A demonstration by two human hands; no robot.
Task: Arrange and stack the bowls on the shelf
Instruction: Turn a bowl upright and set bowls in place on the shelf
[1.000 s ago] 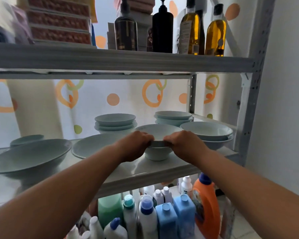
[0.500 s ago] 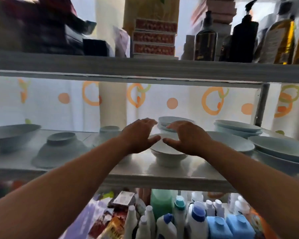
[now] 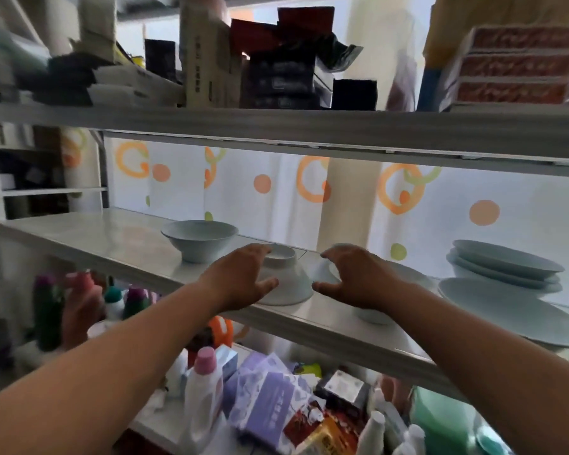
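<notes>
Reaching toward the middle shelf, both hands flank an upside-down bowl at frame centre. Left hand lies against the bowl's left side, fingers spread and not closed around it; right hand hovers just beside its right side, fingers curled but open, holding nothing. 1 upright bowl stands on the shelf up and to the left. At right, a stack of shallow bowls sits behind a large wide bowl. Another bowl is partly hidden under the right wrist.
</notes>
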